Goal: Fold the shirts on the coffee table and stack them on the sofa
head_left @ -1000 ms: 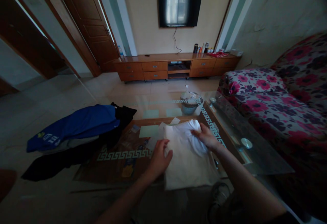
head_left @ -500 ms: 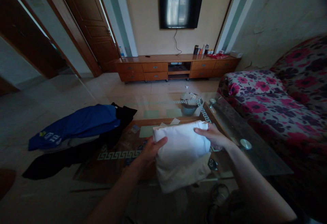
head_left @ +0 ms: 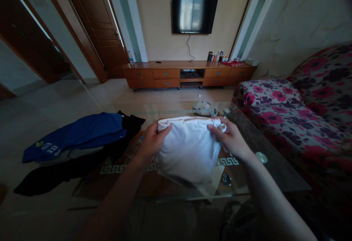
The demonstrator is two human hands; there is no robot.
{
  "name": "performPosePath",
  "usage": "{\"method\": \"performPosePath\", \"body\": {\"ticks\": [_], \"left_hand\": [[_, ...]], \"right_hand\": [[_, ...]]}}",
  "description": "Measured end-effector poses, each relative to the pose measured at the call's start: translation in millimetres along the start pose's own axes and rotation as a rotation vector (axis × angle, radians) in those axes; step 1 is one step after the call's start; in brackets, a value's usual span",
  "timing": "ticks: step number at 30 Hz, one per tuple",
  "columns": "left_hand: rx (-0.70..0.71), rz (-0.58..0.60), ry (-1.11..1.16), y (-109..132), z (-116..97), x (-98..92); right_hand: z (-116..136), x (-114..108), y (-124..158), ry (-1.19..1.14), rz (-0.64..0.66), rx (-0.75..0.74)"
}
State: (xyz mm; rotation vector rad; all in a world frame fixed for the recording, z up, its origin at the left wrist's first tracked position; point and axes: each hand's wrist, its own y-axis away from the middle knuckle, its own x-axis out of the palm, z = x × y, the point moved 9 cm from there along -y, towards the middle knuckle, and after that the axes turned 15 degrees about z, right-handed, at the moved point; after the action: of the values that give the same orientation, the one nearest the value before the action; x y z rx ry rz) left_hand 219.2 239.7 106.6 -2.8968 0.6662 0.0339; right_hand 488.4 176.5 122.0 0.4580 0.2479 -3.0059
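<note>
A folded white garment (head_left: 189,149), likely a shirt, is held up over the glass coffee table (head_left: 277,176). My left hand (head_left: 152,140) grips its upper left corner, thumb on the near face and fingers behind. At the upper right corner, my right hand (head_left: 229,138) pinches the cloth in the same way, and a small rolled bit of fabric sticks out beside the thumb. The cloth hangs down between both hands. To the left on the table lie a blue shirt (head_left: 82,131) and black clothing (head_left: 63,175), loosely laid over each other with some grey fabric between.
A waste basket with crumpled bags (head_left: 205,108) shows behind the table. The flowered sofa (head_left: 277,112) stands on the right. Against the far wall is a wooden TV cabinet (head_left: 166,74) with bottles (head_left: 216,56), below a television (head_left: 194,15). A small black object (head_left: 226,179) shows near the table's front.
Both hands have raised the white garment's top edge and moved slightly away from me. The cloth now hangs more upright, its lower part drawn up. The view has shifted a little.
</note>
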Motion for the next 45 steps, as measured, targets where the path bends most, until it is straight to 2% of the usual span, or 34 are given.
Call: {"method": "performPosePath", "body": {"ticks": [3, 5, 6, 8, 11, 13, 15, 18, 20, 23, 26, 28, 31, 34, 38, 41, 45], "left_hand": [[0.254, -0.026, -0.224, 3, -44, -5.9], [0.387, 0.010, -0.349, 12, -55, -4.4], [0.426, 0.035, -0.397, 17, -52, -2.9], [0.427, 0.098, -0.476, 24, -28, 1.5], [0.289, 0.252, -0.619, 38, 38, 14.4], [0.210, 0.386, -0.735, 55, 79, 26.9], [0.178, 0.556, -0.881, 76, 107, 43.3], [0.194, 0.759, -1.086, 107, 120, 62.8], [0.188, 0.812, -1.169, 119, 117, 67.4], [0.142, 0.840, -1.163, 128, 107, 67.7], [0.060, 0.835, -1.085, 126, 102, 62.8], [-0.024, 0.759, -1.065, 118, 103, 53.3], [-0.141, 0.557, -1.076, 101, 106, 31.8], [-0.237, 0.390, -1.073, 89, 109, 11.8], [-0.308, 0.329, -1.075, 87, 117, -1.0], [-0.330, 0.331, -1.083, 90, 121, -5.3], [-0.333, 0.324, -1.092, 95, 120, -9.7]], "right_hand": [[34, -13, 4, 0.161, -0.104, -0.185], [39, -16, 9, 0.241, -0.086, -0.255], [32, -16, 12, 0.251, -0.052, -0.258], [0, -9, 18, 0.222, 0.052, -0.202], [-65, 19, 34, 0.260, 0.265, -0.075], [-100, 43, 50, 0.379, 0.410, -0.022], [-122, 63, 64, 0.454, 0.530, 0.009], [-135, 79, 78, 0.552, 0.644, 0.060], [-133, 84, 82, 0.636, 0.689, 0.102], [-124, 92, 84, 0.685, 0.769, 0.180], [-111, 103, 77, 0.682, 0.770, 0.300], [-97, 112, 62, 0.726, 0.643, 0.315], [-79, 134, 38, 0.812, 0.402, 0.229], [-95, 161, 25, 0.884, 0.273, 0.336], [-128, 187, 20, 0.933, 0.211, 0.523], [-143, 191, 20, 0.943, 0.183, 0.587], [-156, 178, 24, 0.992, 0.157, 0.590]]}}
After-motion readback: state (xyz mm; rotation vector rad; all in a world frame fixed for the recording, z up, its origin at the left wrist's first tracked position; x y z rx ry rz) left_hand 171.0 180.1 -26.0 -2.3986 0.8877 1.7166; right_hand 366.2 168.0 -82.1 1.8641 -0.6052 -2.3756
